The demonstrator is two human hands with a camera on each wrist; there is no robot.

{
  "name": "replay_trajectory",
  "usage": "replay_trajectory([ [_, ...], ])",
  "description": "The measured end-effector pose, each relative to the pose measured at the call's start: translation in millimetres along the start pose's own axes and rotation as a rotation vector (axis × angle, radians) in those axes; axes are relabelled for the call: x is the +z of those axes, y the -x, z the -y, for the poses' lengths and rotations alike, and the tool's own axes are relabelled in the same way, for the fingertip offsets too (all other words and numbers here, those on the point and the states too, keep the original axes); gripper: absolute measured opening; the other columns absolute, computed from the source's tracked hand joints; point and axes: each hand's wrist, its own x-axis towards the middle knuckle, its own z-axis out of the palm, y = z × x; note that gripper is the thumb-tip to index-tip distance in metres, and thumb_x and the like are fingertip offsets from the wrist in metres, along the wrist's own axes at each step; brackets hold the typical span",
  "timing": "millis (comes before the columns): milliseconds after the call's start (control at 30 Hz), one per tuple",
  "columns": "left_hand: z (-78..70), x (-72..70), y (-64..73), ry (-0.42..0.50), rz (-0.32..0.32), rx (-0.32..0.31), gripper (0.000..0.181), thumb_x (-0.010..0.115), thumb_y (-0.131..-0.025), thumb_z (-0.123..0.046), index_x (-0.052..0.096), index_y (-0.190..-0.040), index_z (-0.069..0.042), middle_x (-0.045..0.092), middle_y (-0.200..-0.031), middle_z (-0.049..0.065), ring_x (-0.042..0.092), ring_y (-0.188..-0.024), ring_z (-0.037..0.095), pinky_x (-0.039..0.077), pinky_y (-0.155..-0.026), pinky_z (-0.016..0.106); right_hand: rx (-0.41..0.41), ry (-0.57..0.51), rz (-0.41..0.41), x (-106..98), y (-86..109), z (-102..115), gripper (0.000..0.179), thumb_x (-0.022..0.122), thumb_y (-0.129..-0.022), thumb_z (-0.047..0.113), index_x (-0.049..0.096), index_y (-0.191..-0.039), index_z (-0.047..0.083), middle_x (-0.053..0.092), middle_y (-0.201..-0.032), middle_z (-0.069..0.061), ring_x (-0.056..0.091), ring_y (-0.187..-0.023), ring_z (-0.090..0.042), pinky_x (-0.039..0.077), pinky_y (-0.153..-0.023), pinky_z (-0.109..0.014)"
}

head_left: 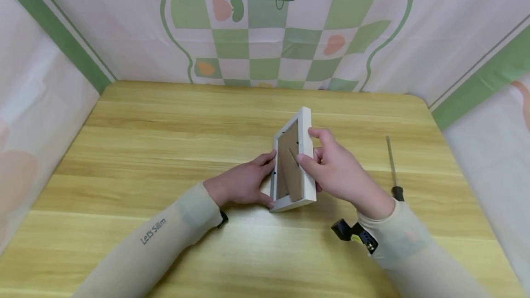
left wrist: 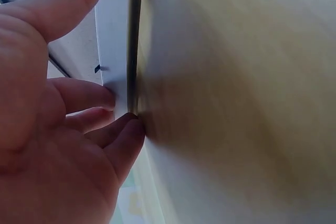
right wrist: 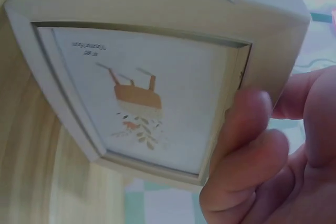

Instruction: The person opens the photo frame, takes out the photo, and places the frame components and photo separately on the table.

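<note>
A white picture frame [head_left: 307, 180] is tipped up on one long edge above the wooden table, its brown backing board [head_left: 283, 164] facing left in the head view. A slanted stand flap [head_left: 293, 180] lies against that board. My right hand [head_left: 337, 167] grips the upper long edge, thumb on the back side and fingers around to the front. At the lower long edge, my left hand [head_left: 246, 180] holds the rim between thumb and fingertips. The right wrist view shows the front, with a print [right wrist: 139, 100] of a plant in an orange pot.
A screwdriver [head_left: 392, 164] with a black handle lies on the table [head_left: 165, 118] to the right, partly hidden by my right forearm. Behind the table hangs a green-and-white checked cloth [head_left: 265, 40].
</note>
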Motion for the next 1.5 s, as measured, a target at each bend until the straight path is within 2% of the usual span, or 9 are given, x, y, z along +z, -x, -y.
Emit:
replay_trajectory([
  [233, 2.8, -1.6, -0.2, 0.036, 0.008, 0.019, 0.106, 0.080, -0.082, -0.047, 0.016, -0.159, -0.010, 0.011, -0.165, 0.009, 0.034, -0.141, 0.026, 0.032, -0.110, 0.035, 0.019, 0.064, 0.019, 7.7, -3.9, 12.5, 0.072, 0.055, -0.102, 0.031, 0.015, -0.155, 0.004, 0.070, -0.095, -0.010, 0.068, -0.066, -0.020, 0.056, -0.059, -0.037],
  [433, 7.1, -5.2, 0.1, 0.072, 0.039, 0.015, 0.100, 0.077, -0.086, -0.047, 0.019, -0.159, -0.011, 0.010, -0.165, 0.004, 0.029, -0.143, 0.022, 0.028, -0.112, 0.033, -0.001, 0.167, 0.008, 18.2, -5.8, 21.4, 0.072, 0.053, -0.103, 0.035, 0.015, -0.156, 0.004, 0.068, -0.082, -0.005, 0.063, -0.059, -0.018, 0.052, -0.055, -0.036],
  [600, 7.8, -4.7, -1.4, 0.092, 0.048, 0.020, 0.100, 0.076, -0.086, -0.047, 0.017, -0.160, -0.014, 0.012, -0.165, 0.002, 0.031, -0.142, 0.022, 0.028, -0.112, 0.034, -0.015, 0.188, 0.007, 22.4, -5.9, 22.6, 0.071, 0.053, -0.104, 0.035, 0.016, -0.156, 0.004, 0.068, -0.084, -0.005, 0.062, -0.060, -0.018, 0.051, -0.056, -0.036],
  [867, 9.6, -3.0, -4.2, 0.076, -0.008, 0.055, 0.090, 0.073, -0.088, -0.044, 0.026, -0.159, -0.020, 0.022, -0.162, 0.001, 0.046, -0.131, 0.019, 0.033, -0.109, 0.032, -0.013, 0.189, 0.011, 23.4, -5.6, 22.3, 0.074, 0.052, -0.104, 0.039, 0.014, -0.157, 0.006, 0.062, -0.069, -0.003, 0.057, -0.054, -0.019, 0.048, -0.053, -0.038],
  [1033, 9.3, -3.7, -4.5, 0.056, -0.030, 0.069, 0.080, 0.069, -0.093, -0.036, 0.028, -0.159, -0.016, 0.025, -0.161, 0.004, 0.046, -0.131, 0.021, 0.034, -0.109, 0.033, -0.015, 0.189, 0.013, 24.2, -5.1, 22.1, 0.074, 0.051, -0.104, 0.041, 0.013, -0.158, 0.006, 0.058, -0.065, -0.004, 0.054, -0.051, -0.019, 0.046, -0.050, -0.038],
  [1133, 8.1, -5.9, -3.7, 0.047, -0.056, 0.082, 0.065, 0.061, -0.099, -0.029, 0.035, -0.156, -0.013, 0.032, -0.158, 0.008, 0.045, -0.133, 0.022, 0.034, -0.110, 0.034, -0.015, 0.183, 0.017, 24.1, -4.8, 21.4, 0.075, 0.051, -0.104, 0.042, 0.013, -0.158, 0.007, 0.058, -0.065, -0.004, 0.054, -0.051, -0.019, 0.046, -0.051, -0.038],
  [1300, 2.2, -17.4, 0.1, 0.054, -0.152, 0.058, 0.042, 0.048, -0.105, -0.018, 0.051, -0.143, -0.002, 0.050, -0.144, 0.012, 0.050, -0.129, 0.024, 0.037, -0.108, 0.038, -0.023, 0.195, 0.016, 23.5, -4.5, 21.0, 0.075, 0.050, -0.104, 0.043, 0.012, -0.158, 0.007, 0.056, -0.064, -0.005, 0.053, -0.050, -0.019, 0.045, -0.050, -0.037],
  [1400, -2.5, -26.2, 2.8, 0.155, -0.211, -0.005, 0.035, 0.050, -0.104, -0.017, 0.058, -0.136, -0.003, 0.062, -0.127, 0.010, 0.062, -0.108, 0.020, 0.048, -0.095, 0.037, -0.028, 0.203, 0.014, 23.3, -4.2, 20.6, 0.076, 0.050, -0.104, 0.044, 0.012, -0.158, 0.007, 0.056, -0.062, -0.004, 0.052, -0.049, -0.019, 0.044, -0.049, -0.037],
  [1500, -9.7, -34.6, 5.6, 0.436, -0.233, -0.098, 0.031, 0.052, -0.103, -0.018, 0.061, -0.131, -0.008, 0.068, -0.110, 0.004, 0.068, -0.087, 0.019, 0.055, -0.078, 0.038, -0.030, 0.200, 0.012, 23.5, -4.1, 20.2, 0.076, 0.050, -0.104, 0.045, 0.012, -0.158, 0.007, 0.055, -0.062, -0.004, 0.050, -0.048, -0.019, 0.043, -0.047, -0.036],
])
